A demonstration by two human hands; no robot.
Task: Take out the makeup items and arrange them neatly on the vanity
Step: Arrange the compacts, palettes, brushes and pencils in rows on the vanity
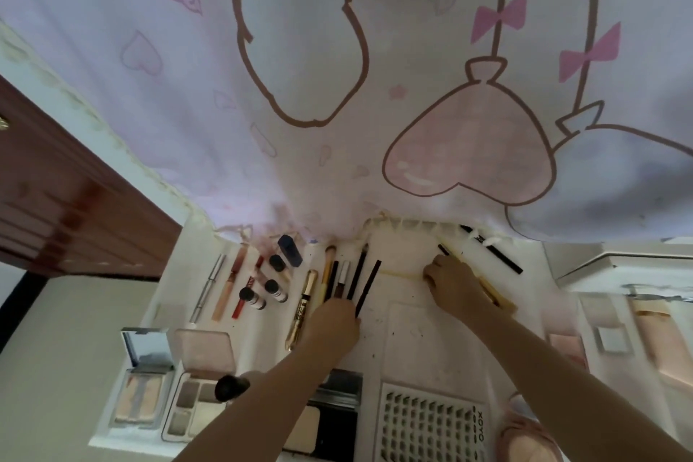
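On the white vanity top (420, 330) makeup lies in rows. My left hand (333, 324) sits over the lower ends of a row of pencils and brushes (352, 274), fingers curled, and pinches the end of the rightmost dark pencil (369, 283). A gold mascara (302, 308) lies just left of that hand. To the right, my right hand (452, 281) grips a tan-handled pencil (495, 296), whose dark tip pokes out beyond the fingers. A long black pencil (491, 249) lies further back by the cloth's edge.
Lip tubes (228, 285) and small black-capped bottles (275, 291) line the left. Open palettes (195, 413), a black compact (330, 409), a white lash tray (431, 424) and a pink puff (525, 439) lie near me. A printed pink cloth (337, 86) hangs behind.
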